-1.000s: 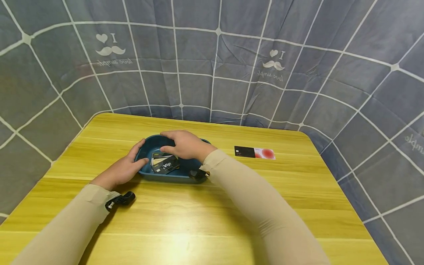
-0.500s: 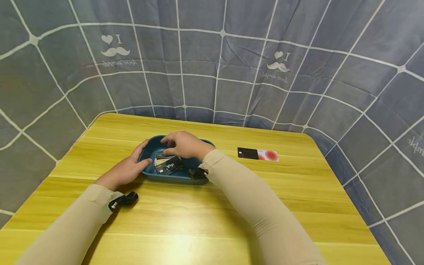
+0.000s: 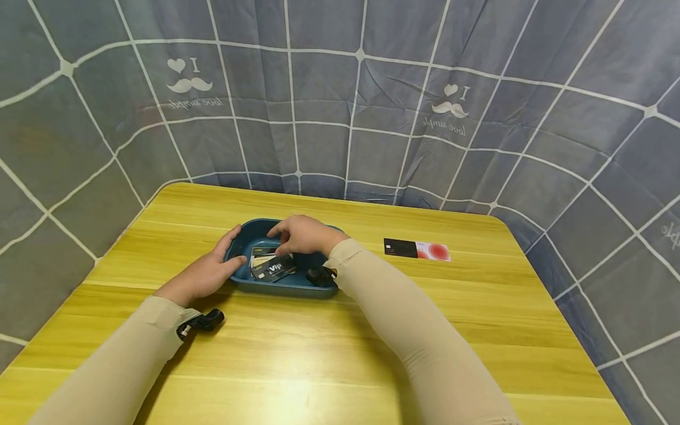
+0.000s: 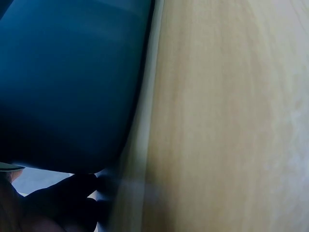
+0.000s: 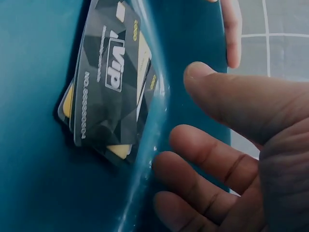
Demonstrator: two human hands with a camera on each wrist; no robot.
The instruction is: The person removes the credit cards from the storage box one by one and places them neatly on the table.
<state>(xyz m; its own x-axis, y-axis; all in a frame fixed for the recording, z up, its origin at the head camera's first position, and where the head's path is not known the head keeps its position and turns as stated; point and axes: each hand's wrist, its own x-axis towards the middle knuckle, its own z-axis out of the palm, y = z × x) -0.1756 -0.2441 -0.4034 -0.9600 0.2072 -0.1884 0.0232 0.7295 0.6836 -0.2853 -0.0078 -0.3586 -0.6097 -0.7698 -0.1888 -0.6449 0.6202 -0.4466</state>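
A yellow wood-grain table (image 3: 297, 354) bears a blue tray (image 3: 284, 290). To the right of the tray, apart from it, lie a black card (image 3: 400, 248) and a white card with red circles (image 3: 435, 251), meeting end to end, the black one nearer the tray.

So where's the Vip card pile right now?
In the head view, the Vip card pile lies inside the blue tray, left of centre, just right of the left hand.

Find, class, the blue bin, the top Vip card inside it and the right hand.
Blue bin (image 3: 281, 290), head view: front wall.
Vip card (image 5: 104, 87), right wrist view: printed face.
Right hand (image 3: 306, 234), head view: its back.
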